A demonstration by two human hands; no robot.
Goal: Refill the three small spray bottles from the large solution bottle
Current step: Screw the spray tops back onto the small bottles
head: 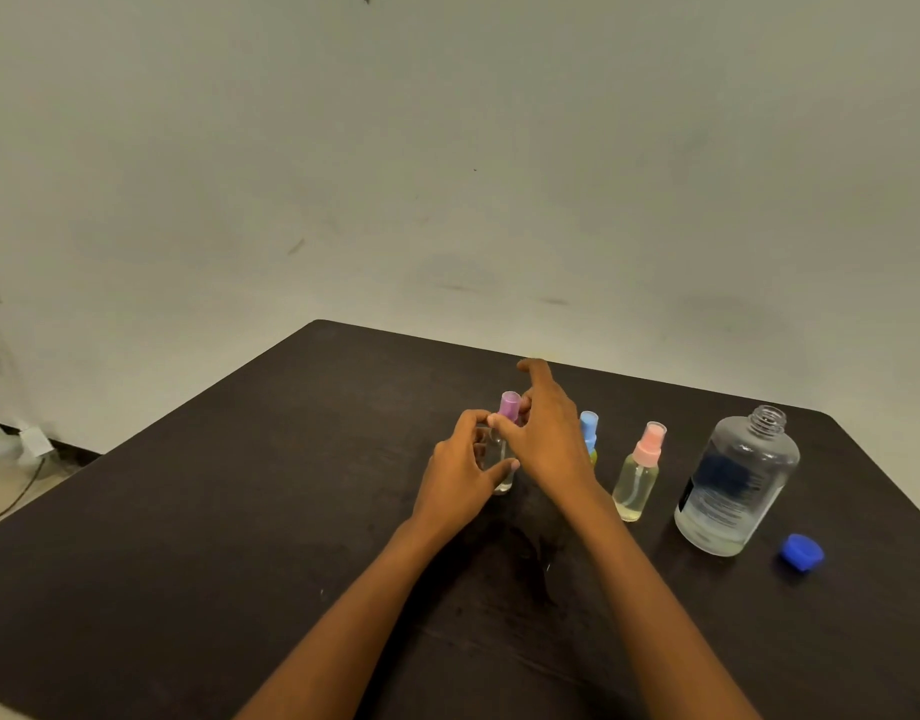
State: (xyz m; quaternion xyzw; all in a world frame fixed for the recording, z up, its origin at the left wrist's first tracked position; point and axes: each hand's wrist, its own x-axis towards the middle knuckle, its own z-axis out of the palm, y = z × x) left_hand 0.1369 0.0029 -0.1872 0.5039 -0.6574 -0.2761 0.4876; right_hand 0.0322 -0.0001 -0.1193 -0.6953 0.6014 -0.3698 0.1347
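A small clear spray bottle [502, 475] stands upright on the dark table [240, 537]. My left hand [460, 472] grips its body. Its purple spray top [509, 406] is pinched between the thumb and fingers of my right hand [549, 433]. Just right of my right hand stands a blue-topped spray bottle [589, 431], partly hidden by that hand. Further right is a pink-topped spray bottle [638, 475] holding yellowish liquid. The large clear solution bottle [738, 485] stands uncapped at the right, with little liquid at its bottom. Its blue cap [802, 551] lies on the table beside it.
The table's far edge meets a plain pale wall [447, 174]. The table's left edge drops to the floor, where white objects [11, 444] and a cable [16, 501] lie.
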